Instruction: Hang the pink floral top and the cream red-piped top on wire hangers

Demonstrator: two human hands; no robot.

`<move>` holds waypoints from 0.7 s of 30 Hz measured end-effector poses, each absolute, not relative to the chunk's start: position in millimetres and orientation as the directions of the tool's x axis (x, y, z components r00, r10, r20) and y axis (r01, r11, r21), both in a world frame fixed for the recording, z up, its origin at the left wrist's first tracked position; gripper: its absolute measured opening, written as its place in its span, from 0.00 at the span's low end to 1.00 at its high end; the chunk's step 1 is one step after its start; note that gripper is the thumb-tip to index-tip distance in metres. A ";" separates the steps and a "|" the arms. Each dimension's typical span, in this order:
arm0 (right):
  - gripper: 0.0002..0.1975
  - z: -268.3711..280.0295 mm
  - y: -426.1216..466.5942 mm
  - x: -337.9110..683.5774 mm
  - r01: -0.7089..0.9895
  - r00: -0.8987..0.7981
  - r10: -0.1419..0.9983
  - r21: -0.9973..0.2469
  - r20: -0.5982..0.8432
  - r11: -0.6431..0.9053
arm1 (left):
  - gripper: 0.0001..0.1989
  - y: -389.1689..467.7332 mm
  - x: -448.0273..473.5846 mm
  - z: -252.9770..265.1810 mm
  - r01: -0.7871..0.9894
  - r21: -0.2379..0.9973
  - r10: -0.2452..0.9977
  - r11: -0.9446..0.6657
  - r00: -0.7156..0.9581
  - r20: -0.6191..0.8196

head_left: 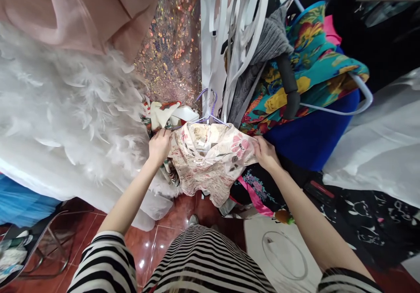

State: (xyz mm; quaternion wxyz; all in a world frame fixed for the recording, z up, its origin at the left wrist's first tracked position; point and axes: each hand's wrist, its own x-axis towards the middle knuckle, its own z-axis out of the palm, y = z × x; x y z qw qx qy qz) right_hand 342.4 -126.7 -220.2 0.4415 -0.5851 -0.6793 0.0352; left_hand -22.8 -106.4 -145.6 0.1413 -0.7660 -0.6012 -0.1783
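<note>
Head view: two bare hands hold one floral top (203, 175), spread between them in front of the body, above a red tiled floor (166, 240). The left hand (160, 146) has its fingers closed on one sleeve edge; the right hand (267, 154) has its fingers pinched on the opposite sleeve end. One purple hanger (215, 119) sits at the neckline. The top's long axis runs crosswise, sleeve to sleeve, nearly level; its neck points away from the person, its hem toward the feet. The hanger's hook stands up beyond the neckline, near white curled metalwork (260, 26); whether it is hooked on there, I cannot tell.

On the left are one white feathered garment (82, 96), one pink garment (98, 8) above it and one sequinned cloth (173, 43). On the right are one turquoise flowered garment (305, 83), one grey knit (271, 39) and one blue garment (315, 137). One shoe (193, 220) shows on the tiles, below the top.
</note>
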 end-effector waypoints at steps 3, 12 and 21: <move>0.20 -219.7 -130.3 344.8 0.757 0.093 0.842 -0.587 0.531 0.287 | 0.09 -104.8 -29.3 -149.3 0.973 0.025 0.876 -0.228 0.194 0.441; 0.26 -205.2 -141.0 346.1 0.717 0.199 0.882 -0.677 0.428 0.167 | 0.10 -94.3 -50.1 -143.8 0.916 0.250 0.879 -0.313 0.180 0.442; 0.30 -205.6 -137.8 346.0 0.719 0.236 0.881 -0.683 0.411 0.126 | 0.14 -101.3 -58.5 -143.3 0.907 0.279 0.892 -0.315 0.182 0.414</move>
